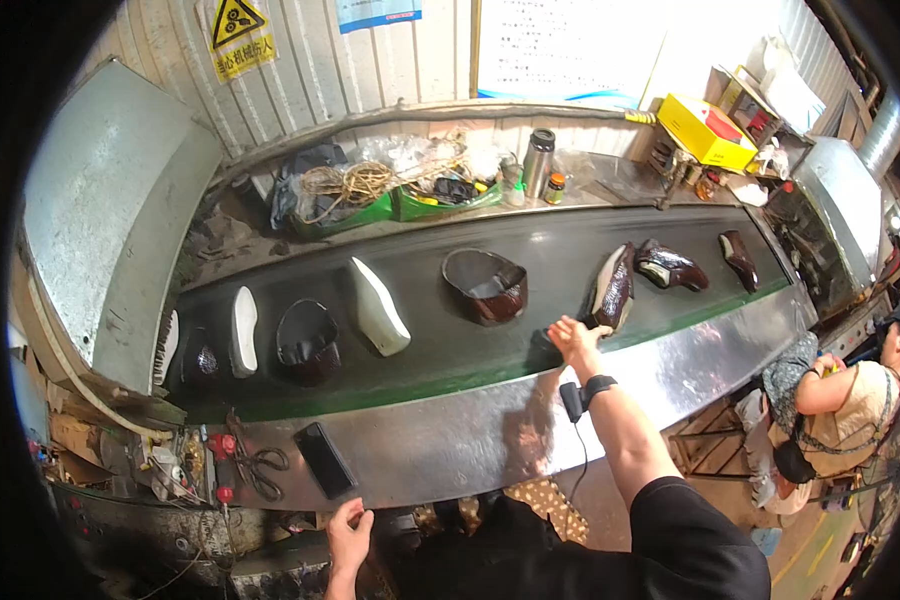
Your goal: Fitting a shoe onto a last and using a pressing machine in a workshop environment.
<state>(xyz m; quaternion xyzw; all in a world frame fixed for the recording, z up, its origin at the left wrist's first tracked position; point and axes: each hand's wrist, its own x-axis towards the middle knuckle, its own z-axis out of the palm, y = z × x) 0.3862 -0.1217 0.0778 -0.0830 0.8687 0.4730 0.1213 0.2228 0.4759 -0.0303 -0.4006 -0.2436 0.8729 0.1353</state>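
My right hand (pixel 576 343), with a black band on its wrist, reaches over the near edge of the dark conveyor belt (pixel 420 300). Its fingers are spread beside the near end of a glossy dark brown shoe upper (pixel 615 287); whether they touch it I cannot tell. Further right lie another brown shoe piece with a pale patch (pixel 672 268) and a smaller brown one (pixel 738 262). Down by the metal ledge, my left hand (pixel 349 538) is loosely bent, holding nothing, just below a black phone (pixel 325 461).
Along the belt's left part sit white soles (pixel 378 307) and open brown uppers (pixel 485 287). Scissors (pixel 260 470) and a red tool (pixel 222 468) lie left on the ledge. Behind stand green bags with rope (pixel 370 195) and a steel flask (pixel 538 163). A person (pixel 835 410) sits at right.
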